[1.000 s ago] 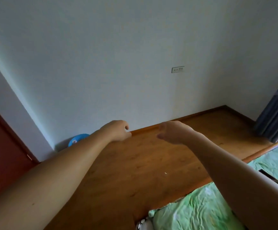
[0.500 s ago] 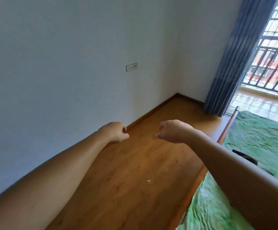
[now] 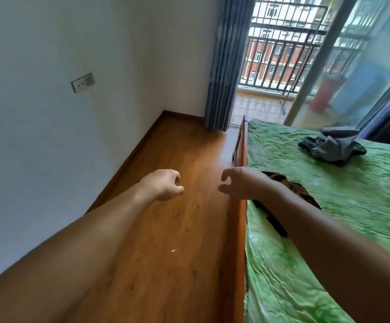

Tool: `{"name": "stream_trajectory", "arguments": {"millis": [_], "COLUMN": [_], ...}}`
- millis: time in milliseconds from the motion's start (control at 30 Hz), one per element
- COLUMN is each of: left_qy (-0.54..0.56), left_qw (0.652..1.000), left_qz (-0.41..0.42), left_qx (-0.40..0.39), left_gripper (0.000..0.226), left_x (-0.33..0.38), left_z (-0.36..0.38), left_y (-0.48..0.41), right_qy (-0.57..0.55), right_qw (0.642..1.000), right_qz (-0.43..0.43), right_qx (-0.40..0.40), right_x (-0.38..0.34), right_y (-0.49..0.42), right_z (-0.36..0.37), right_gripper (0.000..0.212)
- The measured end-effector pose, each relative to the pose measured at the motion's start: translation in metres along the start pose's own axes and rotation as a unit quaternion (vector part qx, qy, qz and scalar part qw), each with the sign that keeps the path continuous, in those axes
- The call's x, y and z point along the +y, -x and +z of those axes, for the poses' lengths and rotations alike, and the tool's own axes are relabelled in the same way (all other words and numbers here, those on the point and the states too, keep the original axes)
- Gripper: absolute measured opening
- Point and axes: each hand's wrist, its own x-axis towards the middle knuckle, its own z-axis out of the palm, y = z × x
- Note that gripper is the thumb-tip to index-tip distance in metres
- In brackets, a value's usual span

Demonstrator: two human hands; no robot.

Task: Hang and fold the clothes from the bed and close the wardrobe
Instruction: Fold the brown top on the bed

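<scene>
A bed with a crumpled green sheet (image 3: 357, 206) fills the right side, framed by a brown wooden rail. A grey and dark green garment (image 3: 332, 146) lies bunched on the far part of the sheet. A dark brown patterned garment (image 3: 280, 180) lies near the rail, partly hidden behind my right forearm. My left hand (image 3: 163, 184) hovers over the floor, fingers curled loosely, holding nothing. My right hand (image 3: 239, 183) hangs just left of the rail with thumb and fingers apart, empty. The wardrobe is out of view.
A wooden floor (image 3: 177, 229) runs between the white wall and the bed. A wall socket (image 3: 83, 82) sits on the left wall. A blue curtain (image 3: 226, 66) hangs beside an open balcony door (image 3: 280, 54) with railings.
My view has swung to the right, from the wall and corner to the bed and balcony. The two garments have come into sight. My right hand's fingers have spread apart.
</scene>
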Motion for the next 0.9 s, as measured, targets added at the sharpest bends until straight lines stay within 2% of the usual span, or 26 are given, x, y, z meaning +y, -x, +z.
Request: {"name": "stream_trajectory", "arguments": {"millis": [67,200,467,733,900], "left_qy": [-0.003,-0.007,-0.076,-0.146,-0.173], "left_qw": [0.999,0.994,0.975,0.926,0.877], "left_qz": [0.038,0.109,0.200,0.321,0.410], "left_qx": [-0.010,-0.029,-0.062,-0.137,-0.182], "left_gripper": [0.046,0.041,0.037,0.042,0.037], "left_x": [0.021,0.069,0.184,0.308,0.377], "left_z": [0.005,0.016,0.025,0.052,0.089], "left_y": [-0.028,-0.093,-0.248,-0.363,-0.425], "right_qy": [-0.019,-0.044,-0.094,-0.137,-0.177], "right_qw": [0.999,0.994,0.976,0.933,0.891], "right_qz": [0.038,0.099,0.198,0.331,0.417], "right_qx": [-0.011,0.006,0.002,-0.025,-0.039], "right_x": [0.022,0.074,0.209,0.333,0.397], "right_y": [-0.001,-0.010,-0.070,-0.086,-0.092], "right_z": [0.000,-0.001,-0.004,-0.011,0.004], "right_gripper": [0.034,0.039,0.038,0.030,0.045]}}
